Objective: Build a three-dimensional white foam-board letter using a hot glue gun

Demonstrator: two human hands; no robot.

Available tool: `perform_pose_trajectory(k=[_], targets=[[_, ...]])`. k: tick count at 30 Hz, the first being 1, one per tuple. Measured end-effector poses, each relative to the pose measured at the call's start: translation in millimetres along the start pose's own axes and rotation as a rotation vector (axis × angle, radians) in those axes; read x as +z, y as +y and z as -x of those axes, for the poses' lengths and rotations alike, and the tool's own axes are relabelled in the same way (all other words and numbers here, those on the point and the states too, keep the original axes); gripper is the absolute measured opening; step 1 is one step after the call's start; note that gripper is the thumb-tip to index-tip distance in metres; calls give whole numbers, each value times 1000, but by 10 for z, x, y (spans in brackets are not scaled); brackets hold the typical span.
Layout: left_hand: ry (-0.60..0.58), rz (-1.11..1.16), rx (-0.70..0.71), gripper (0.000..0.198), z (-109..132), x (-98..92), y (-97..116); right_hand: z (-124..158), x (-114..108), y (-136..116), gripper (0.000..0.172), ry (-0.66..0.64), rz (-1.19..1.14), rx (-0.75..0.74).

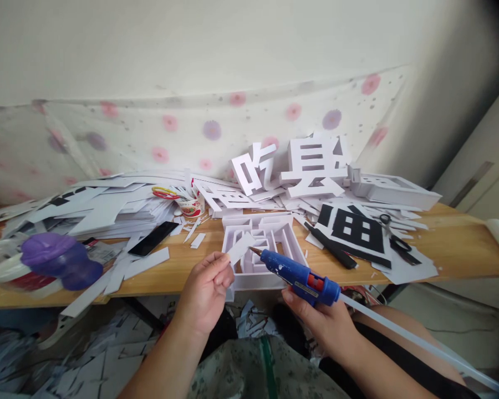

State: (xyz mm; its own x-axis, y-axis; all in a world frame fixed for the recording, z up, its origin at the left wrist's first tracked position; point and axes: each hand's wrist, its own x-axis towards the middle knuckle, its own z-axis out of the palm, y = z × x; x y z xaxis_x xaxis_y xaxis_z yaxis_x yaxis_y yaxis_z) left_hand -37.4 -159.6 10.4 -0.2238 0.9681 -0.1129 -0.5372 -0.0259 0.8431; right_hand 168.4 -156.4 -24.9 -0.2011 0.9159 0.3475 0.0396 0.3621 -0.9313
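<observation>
Strip (240, 247), a short piece of white board, is pinched at its lower end between the thumb and fingertips of the left hand (205, 291) and held tilted just above the near edge of the table (461, 249), over the front of a white frame (274, 233) that lies flat there. The right hand (324, 324) is wrapped around the grip of a blue glue gun (299, 277), with a clear glue stick (419, 343) trailing out of the back past the knee; the nozzle points up and left and sits just beside the strip's lower edge, though I cannot tell whether it touches or whether any glue is out. As for progress, it looks well along but unfinished: two built-up white characters (316, 160) already stand at the back against the cloth, and the frame has its outer walls and several inner dividers in place, while this strip is not yet joined to anything. A black character sheet (355, 230) with scissors (393, 233) beside it lies to the right, apparently not yet built up. Offcuts (108, 205) pile up on the left. Both forearms reach forward from the lap, wrists bent inward, hands close together.
</observation>
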Motion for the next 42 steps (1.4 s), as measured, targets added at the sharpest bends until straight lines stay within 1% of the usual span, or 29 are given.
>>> perform_pose_trajectory(k=[2, 4, 8, 10, 13, 16, 19, 22, 24, 27, 31, 34, 36, 38, 40, 42], targets=[[1, 23, -21, 39, 3, 6, -7, 13, 8, 27, 20, 18, -20, 9], [8, 44, -39, 42, 9, 15, -9, 20, 12, 34, 22, 32, -30, 14], [21, 68, -66, 44, 23, 29, -5, 2, 0, -21, 26, 12, 14, 8], [22, 78, -81, 45, 28, 30, 1, -12, -13, -56, 25, 0, 45, -6], [13, 84, -95, 46, 27, 25, 12, -23, -27, -84, 22, 19, 53, -21], [-6, 89, -99, 45, 15, 13, 21, -23, -26, -90, 21, 26, 53, -18], [-15, 87, -101, 42, 0, -10, 21, -25, -15, -74, 27, 46, 81, -8], [-10, 33, -56, 34, -21, -56, 24, -36, -32, -31, 28, 88, 55, 42], [8, -61, 28, 27, -50, -106, 50, -54, -82, 6, 24, 125, 1, 109], [3, -298, 165, 20, -136, -206, 156, -97, -210, 61, 26, 176, -34, 186], [-54, -754, 389, 12, -318, -329, 396, -152, -369, 152, 29, 276, -48, 264], [-157, -1063, 522, 10, -450, -372, 571, -164, -430, 234, 29, 290, -73, 289], [-231, -1200, 545, 11, -516, -379, 655, -166, -457, 279, 27, 274, -85, 285], [-282, -1294, 525, 10, -565, -372, 710, -175, -479, 302, 25, 259, -83, 288], [-343, -1359, 517, 9, -599, -354, 741, -196, -494, 296, 24, 265, -67, 279], [-436, -1398, 545, 9, -624, -329, 758, -225, -496, 263, 23, 280, -49, 257]])
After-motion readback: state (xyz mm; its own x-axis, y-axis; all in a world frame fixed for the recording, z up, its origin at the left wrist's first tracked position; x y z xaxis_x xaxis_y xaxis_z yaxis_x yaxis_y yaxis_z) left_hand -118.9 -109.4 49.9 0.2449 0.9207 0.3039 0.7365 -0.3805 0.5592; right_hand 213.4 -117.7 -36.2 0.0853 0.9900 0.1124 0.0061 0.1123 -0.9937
